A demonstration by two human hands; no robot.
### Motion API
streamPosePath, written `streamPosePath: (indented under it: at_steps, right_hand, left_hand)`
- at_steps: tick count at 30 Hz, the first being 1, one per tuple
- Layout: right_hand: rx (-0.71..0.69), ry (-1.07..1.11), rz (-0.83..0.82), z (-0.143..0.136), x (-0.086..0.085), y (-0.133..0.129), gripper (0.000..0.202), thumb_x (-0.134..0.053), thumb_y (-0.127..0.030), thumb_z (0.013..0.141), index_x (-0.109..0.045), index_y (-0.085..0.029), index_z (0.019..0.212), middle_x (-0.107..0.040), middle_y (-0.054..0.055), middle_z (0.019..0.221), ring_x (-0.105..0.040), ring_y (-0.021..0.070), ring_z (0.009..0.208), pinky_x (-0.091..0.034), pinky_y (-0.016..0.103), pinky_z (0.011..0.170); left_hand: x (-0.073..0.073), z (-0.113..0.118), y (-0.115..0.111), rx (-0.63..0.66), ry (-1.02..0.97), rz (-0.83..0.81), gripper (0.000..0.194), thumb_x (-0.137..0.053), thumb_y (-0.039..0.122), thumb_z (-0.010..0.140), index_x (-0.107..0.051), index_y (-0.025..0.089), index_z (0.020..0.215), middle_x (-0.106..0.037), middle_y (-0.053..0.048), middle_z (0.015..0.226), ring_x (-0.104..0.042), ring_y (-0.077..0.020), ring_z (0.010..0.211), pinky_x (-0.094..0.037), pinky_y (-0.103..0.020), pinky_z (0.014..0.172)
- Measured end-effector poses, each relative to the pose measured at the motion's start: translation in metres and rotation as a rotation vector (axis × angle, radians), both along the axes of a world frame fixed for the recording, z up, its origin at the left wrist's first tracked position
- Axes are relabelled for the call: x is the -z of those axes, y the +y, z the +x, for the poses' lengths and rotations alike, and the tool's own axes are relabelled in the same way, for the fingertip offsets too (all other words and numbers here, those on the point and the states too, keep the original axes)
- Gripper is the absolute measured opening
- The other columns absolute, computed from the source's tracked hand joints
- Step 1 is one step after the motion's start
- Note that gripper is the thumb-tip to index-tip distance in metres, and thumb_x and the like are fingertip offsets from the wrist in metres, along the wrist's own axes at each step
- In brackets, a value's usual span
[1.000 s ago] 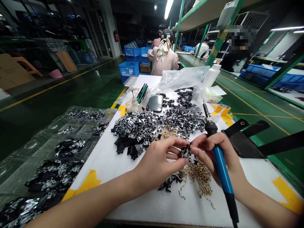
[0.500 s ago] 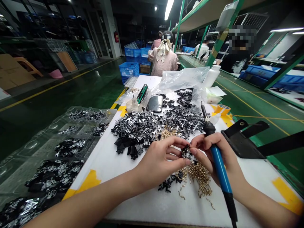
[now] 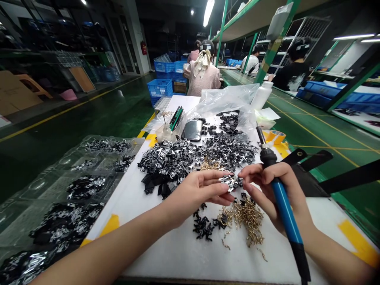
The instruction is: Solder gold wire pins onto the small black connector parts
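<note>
Between the thumb and fingers of my left hand (image 3: pixel 202 192) is a small black part with shiny metal strips (image 3: pixel 230 183). My right hand (image 3: pixel 276 190) has a blue-handled soldering iron (image 3: pixel 283 206) lying across it, tip pointing up and away. The right thumb and forefinger come close to the right end of the metal-stripped part; whether they touch it I cannot tell. Below the hands lie a heap of small brass-coloured curved pieces (image 3: pixel 249 219) and a cluster of small black pieces (image 3: pixel 203 227). A large pile of black-and-metal parts (image 3: pixel 169 158) spreads just beyond.
Clear plastic trays (image 3: pixel 56 178) of similar parts stand at the left. Further back on the table are a phone (image 3: pixel 192 130), tweezers in a cup (image 3: pixel 177 118), plastic sheeting (image 3: pixel 225 101), a white bottle (image 3: pixel 261 95) and yellow tape (image 3: pixel 276 137). A black metal bracket (image 3: pixel 308 178) is at the right.
The part in my left hand has tipped to lie flatter. My right fingers have opened a little and the soldering iron has shifted slightly right.
</note>
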State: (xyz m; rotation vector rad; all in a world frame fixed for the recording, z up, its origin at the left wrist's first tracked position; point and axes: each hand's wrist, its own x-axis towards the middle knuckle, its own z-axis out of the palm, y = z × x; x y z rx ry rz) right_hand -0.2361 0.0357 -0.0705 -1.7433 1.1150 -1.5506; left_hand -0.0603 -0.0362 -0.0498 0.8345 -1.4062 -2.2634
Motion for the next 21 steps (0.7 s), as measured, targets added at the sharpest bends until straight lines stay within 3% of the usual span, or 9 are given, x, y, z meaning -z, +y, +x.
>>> streamPosePath:
  at_steps: [8,16,21]
  right_hand:
    - [-0.040,0.140,0.001,-0.002,0.003,0.002,0.023,-0.051,-0.006,0.084,-0.036,-0.023,0.089,-0.053,0.006,0.098,-0.055,0.0166,0.090,-0.048,0.033,0.076]
    - [0.067,0.273,-0.100,-0.003,0.005,0.001,0.026,-0.054,-0.002,0.081,-0.037,-0.021,0.086,-0.055,0.005,0.093,-0.056,0.0129,0.081,-0.047,0.028,0.071]
    - [0.096,0.367,-0.164,-0.006,0.014,-0.002,0.027,-0.053,0.000,0.079,-0.038,-0.021,0.087,-0.053,0.005,0.095,-0.055,0.0147,0.086,-0.045,0.030,0.073]
  left_hand:
    - [0.002,-0.001,-0.001,0.074,0.006,0.126,0.035,-0.052,0.027,0.077,-0.059,0.008,0.105,-0.060,-0.005,0.073,-0.060,-0.0056,0.068,-0.054,-0.018,0.069]
    - [0.000,0.000,-0.003,0.057,-0.050,0.147,0.048,-0.057,0.043,0.074,-0.051,0.015,0.112,-0.061,-0.005,0.082,-0.061,-0.0071,0.074,-0.052,-0.020,0.073]
    - [0.002,-0.001,-0.002,0.037,-0.052,0.092,0.048,-0.063,0.035,0.071,-0.052,0.019,0.115,-0.061,-0.002,0.083,-0.060,-0.0049,0.073,-0.052,-0.021,0.075]
